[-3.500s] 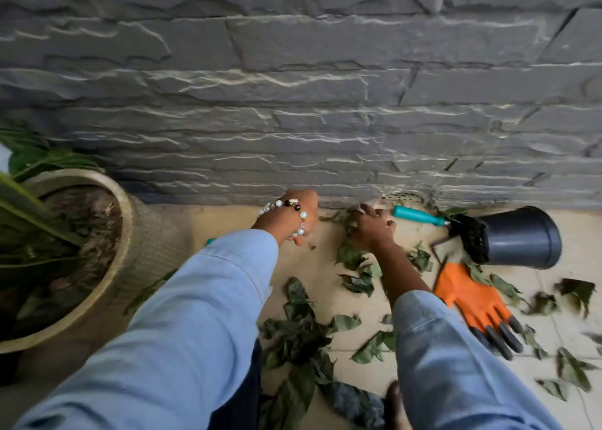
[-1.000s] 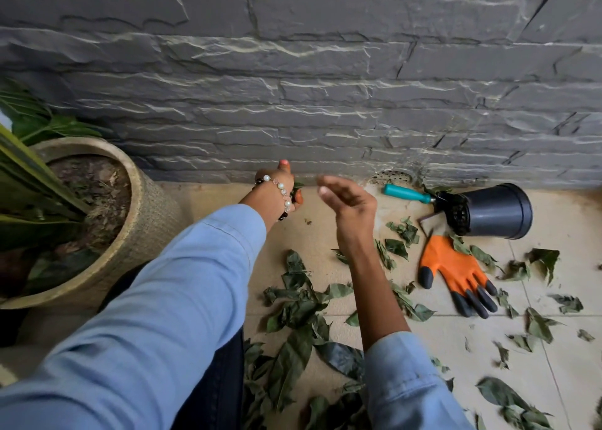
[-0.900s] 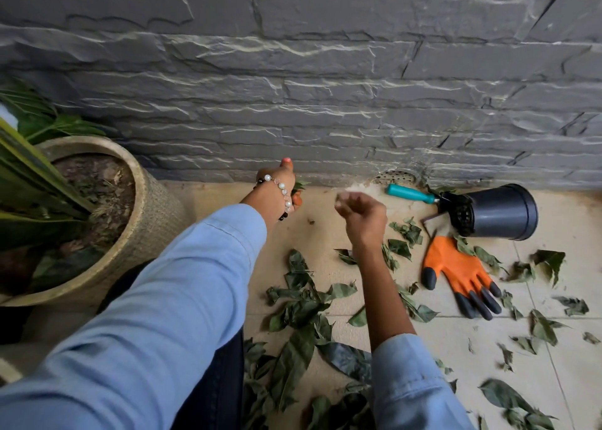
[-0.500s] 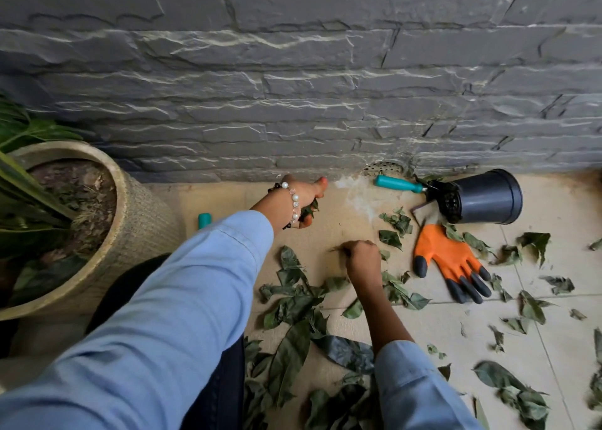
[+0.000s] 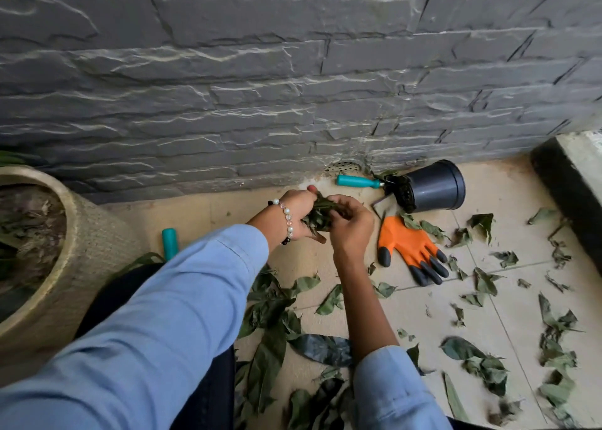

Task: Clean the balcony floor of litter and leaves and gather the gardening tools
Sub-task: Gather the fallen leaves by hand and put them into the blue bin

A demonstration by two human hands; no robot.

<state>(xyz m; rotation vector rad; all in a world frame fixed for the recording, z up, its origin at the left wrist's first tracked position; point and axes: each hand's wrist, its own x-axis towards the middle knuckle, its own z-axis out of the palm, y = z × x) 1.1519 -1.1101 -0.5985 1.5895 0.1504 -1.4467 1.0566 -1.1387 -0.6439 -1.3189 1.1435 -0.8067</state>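
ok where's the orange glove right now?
In the head view, the orange glove lies flat on the floor tiles right of the right hand, just below the tipped black pot, with leaves over its cuff.

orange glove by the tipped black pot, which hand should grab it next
Right. The right hand is nearer the orange glove, which lies just to its right. The left hand grips the leaf bundle and would have to cross over.
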